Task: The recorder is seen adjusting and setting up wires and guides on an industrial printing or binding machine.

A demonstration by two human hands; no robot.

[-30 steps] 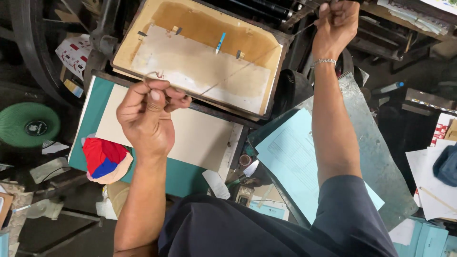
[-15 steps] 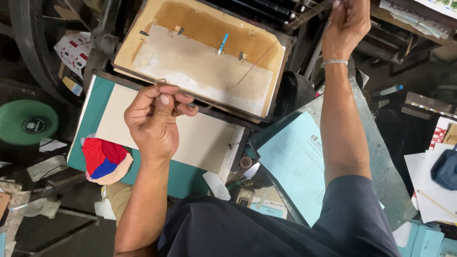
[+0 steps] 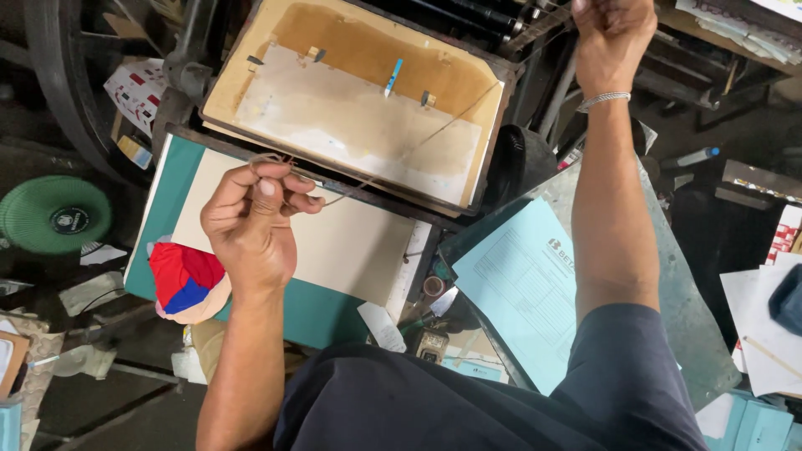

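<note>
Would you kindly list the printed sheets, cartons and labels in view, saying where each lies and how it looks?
Blue printed form: right of centre on the grey plate, pale blue rectangle, dark print.
Printed carton: upper left by the machine, white with red marks.
Round label: far left on the green disc, dark circle.
Red and white package: right edge, mostly cut off.

The bare left hand (image 3: 255,221) sits curled at centre left of the frame, fingertips pinched together. The right hand (image 3: 614,33), arm outstretched, is clenched at the upper right edge.
</note>
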